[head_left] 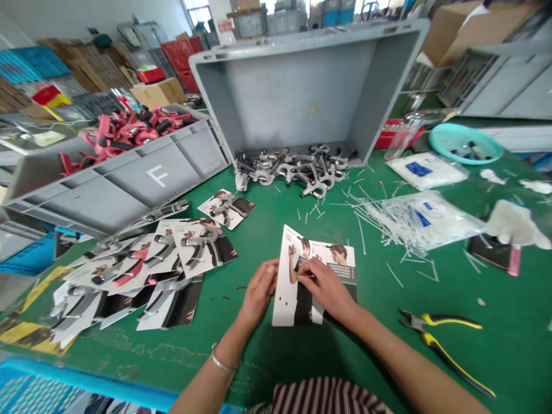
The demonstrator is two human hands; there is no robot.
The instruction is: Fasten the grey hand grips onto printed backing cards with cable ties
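In front of me a printed cardboard card (284,299) with pictures of people stands half-raised, with a second printed panel (344,270) at its right. Whether these are two cards or one folded card, I cannot tell. My left hand (260,292) is at the left edge, its fingertips partly hidden behind the cardboard. My right hand (326,287) reaches across the front with its fingertips pressed together on the card's face; anything small between them is hidden. To the left lie overlapping cards (204,247) with grey hand grips fastened on, one of them pink (131,268).
Loose grey hand grips (297,167) spill from a tipped grey crate (302,92). A grey bin (116,184) holds pink grips (133,129). White cable ties (401,224) lie scattered at right, near yellow-black cutting pliers (435,333), a white glove (515,224) and a turquoise bowl (466,135).
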